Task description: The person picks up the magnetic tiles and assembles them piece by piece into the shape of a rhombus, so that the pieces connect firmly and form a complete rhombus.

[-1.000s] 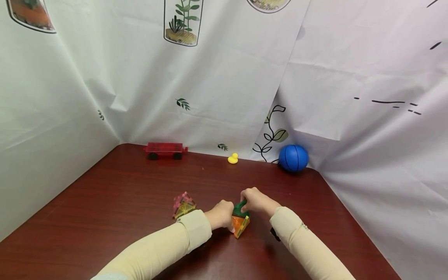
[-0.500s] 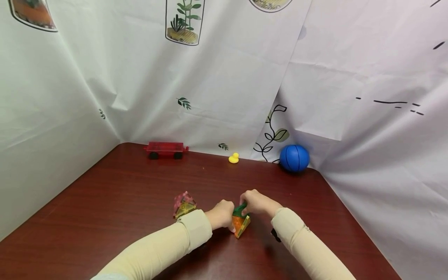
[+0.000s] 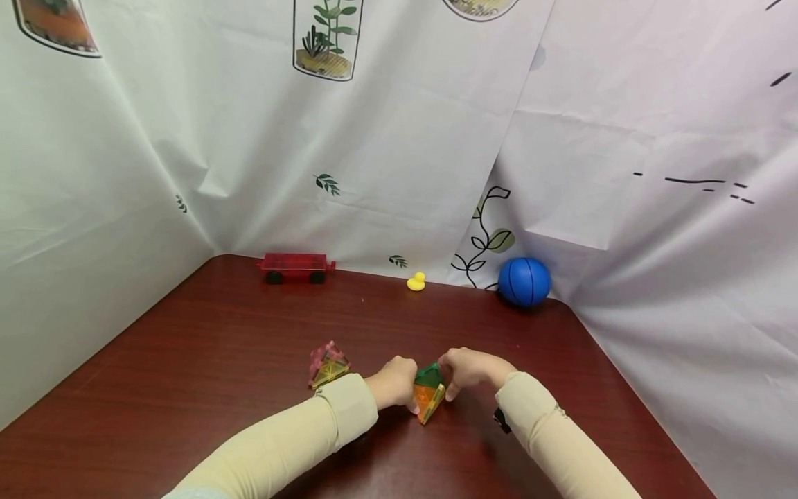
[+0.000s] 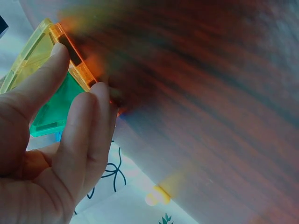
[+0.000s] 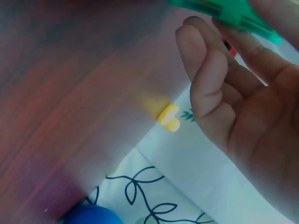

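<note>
My left hand holds a small pyramid of translucent magnetic tiles in the middle of the table. Its orange tile faces front, with a yellow tile on one side. At the back is a green tile. In the left wrist view, my thumb and fingers lie along the orange edge. My right hand is at the pyramid's right side. Its thumb and index finger pinch the green tile, and the other fingers curl inward. How firmly they grip cannot be seen.
A pink and yellow tile pyramid stands left of my hands. Along the back edge are a red wheeled toy wagon, a yellow toy duck and a blue ball. White printed cloth hangs behind the table.
My right hand has moved right and slightly nearer, from above the green tile to its side. The green tile has tipped down onto the pyramid. My left hand stays in place.
</note>
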A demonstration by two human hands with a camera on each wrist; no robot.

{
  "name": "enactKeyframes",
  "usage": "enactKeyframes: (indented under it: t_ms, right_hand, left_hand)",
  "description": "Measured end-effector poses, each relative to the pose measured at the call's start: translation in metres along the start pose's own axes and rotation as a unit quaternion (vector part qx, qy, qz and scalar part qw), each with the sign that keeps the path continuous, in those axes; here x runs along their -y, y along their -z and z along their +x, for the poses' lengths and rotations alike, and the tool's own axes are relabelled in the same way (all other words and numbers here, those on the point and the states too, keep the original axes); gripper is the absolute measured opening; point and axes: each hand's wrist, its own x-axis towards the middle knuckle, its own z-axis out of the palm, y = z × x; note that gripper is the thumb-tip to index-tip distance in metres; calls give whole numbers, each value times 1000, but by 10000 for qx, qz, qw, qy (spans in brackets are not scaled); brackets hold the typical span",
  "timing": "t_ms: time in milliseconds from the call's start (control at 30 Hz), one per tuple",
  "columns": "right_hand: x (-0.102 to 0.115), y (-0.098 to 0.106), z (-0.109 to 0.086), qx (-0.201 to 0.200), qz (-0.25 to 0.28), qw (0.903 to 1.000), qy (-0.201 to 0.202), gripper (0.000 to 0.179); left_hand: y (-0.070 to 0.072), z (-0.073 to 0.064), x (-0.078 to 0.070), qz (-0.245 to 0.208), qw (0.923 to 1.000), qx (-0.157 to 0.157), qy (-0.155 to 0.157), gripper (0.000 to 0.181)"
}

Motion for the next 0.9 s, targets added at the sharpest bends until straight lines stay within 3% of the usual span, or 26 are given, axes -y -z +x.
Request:
enactKeyframes:
  t_ms: [667,900]
  right_hand:
    - [0,-7,2,-174,-325,9993,102,19]
    - [1,-6,2,-164,-233,9996,93,16]
  left_hand:
    - [-1,3,0,62,9999,85,104,37]
    - [1,0,0,51,10000,-28,-68,38]
